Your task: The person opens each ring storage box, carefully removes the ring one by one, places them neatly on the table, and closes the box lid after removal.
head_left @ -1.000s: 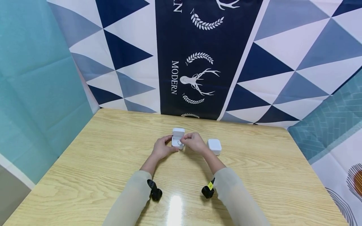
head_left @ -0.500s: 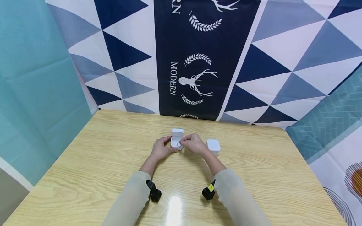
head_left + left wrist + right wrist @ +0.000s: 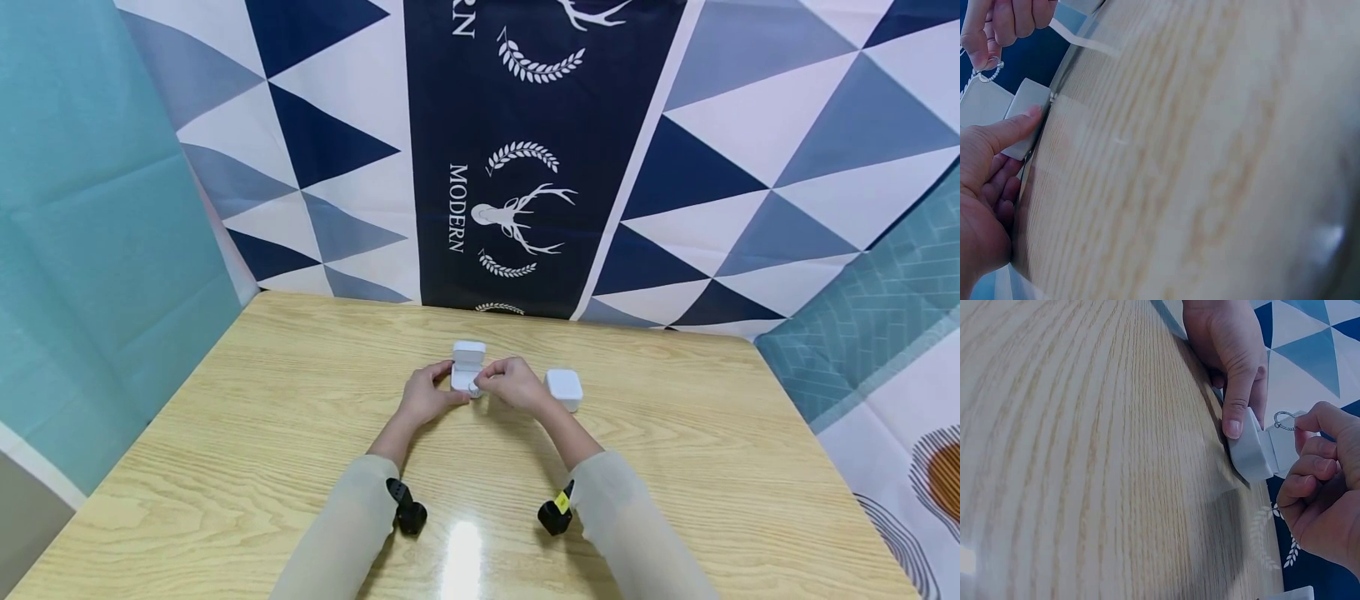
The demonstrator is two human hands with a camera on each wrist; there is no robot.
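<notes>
A small white ring box [image 3: 467, 380] stands on the table with its hinged lid raised. My left hand [image 3: 427, 397] grips the box from its left side, the thumb on the near face in the left wrist view. Between thumb and index finger, my right hand [image 3: 514, 385] pinches a thin silvery ring [image 3: 1285, 427] with a beaded or twisted band. That ring is held just above the box's inside, near its front right. Beaded bits also show beside the ring [image 3: 1000, 65] and at the box's edge in the left wrist view; what they belong to is unclear.
A second white rounded box [image 3: 564, 389], apparently a lid or cover, lies right of my right hand. The wooden table [image 3: 300, 433] ends at a patterned cloth backdrop [image 3: 495, 275]. Black cameras are strapped to both forearms.
The head view has shifted slightly. My right hand keeps its pinch on the ring, which now sits a little lower and closer to the box's front. My left hand stays on the box.
</notes>
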